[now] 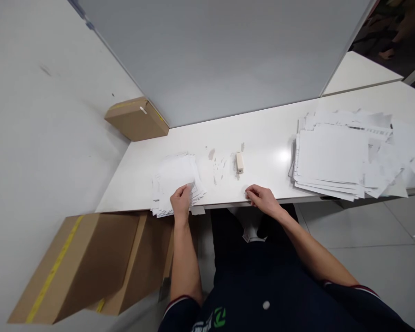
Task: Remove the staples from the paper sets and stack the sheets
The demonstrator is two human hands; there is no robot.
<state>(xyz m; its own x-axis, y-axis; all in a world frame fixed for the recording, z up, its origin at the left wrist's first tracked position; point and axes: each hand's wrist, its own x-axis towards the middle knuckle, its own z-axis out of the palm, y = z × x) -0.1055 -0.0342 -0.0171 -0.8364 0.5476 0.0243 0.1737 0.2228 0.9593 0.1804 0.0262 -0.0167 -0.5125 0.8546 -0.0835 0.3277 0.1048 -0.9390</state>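
Observation:
My left hand [180,200] is closed in a pinch over the right front part of a loose stack of white papers [174,170]. A sheet of paper [193,188] with faint print shows at its fingertips. My right hand [263,199] hovers by the table's front edge, fingers curled together; whether anything small sits between them I cannot make out. Between and beyond the hands lies a small cream-coloured block [240,162] with a dark detail on its near end. Grey smudges mark the tabletop around it.
A larger, untidy pile of papers [332,154] covers the right of the white table [263,133]. A cardboard box [138,121] stands in the back left corner. More cardboard boxes [86,263] are below at the left. A grey panel [221,60] rises behind the table.

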